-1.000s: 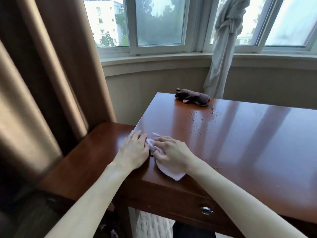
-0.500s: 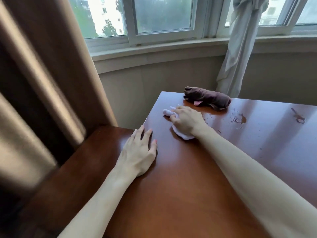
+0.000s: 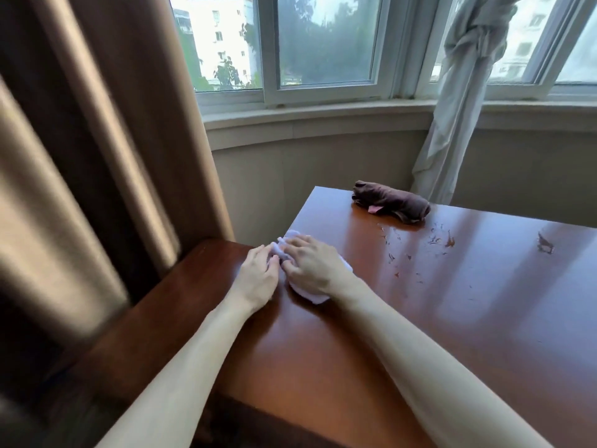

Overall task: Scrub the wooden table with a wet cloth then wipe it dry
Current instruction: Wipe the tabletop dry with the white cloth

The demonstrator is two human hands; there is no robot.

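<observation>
From the camera on my head: my right hand [image 3: 311,265] lies on a white cloth [image 3: 308,294], its fingers bent over the bunched fabric and pressing it onto the wooden table [image 3: 452,334] close to the table's left edge. My left hand [image 3: 258,274] rests just beside it at that edge, fingertips touching the cloth; I cannot tell whether they pinch it. So near the edge, I judge a hard stroke could push the cloth off the table. Water droplets [image 3: 416,250] bead toward the far edge; if missed, they could streak the polish. A rolled dark brown cloth [image 3: 392,206] sits near the far left corner. A lower wooden surface [image 3: 155,318] adjoins the left edge. Beyond are brown curtains [image 3: 97,140], a knotted pale curtain [image 3: 458,92] and a bay window [image 3: 323,43].
</observation>
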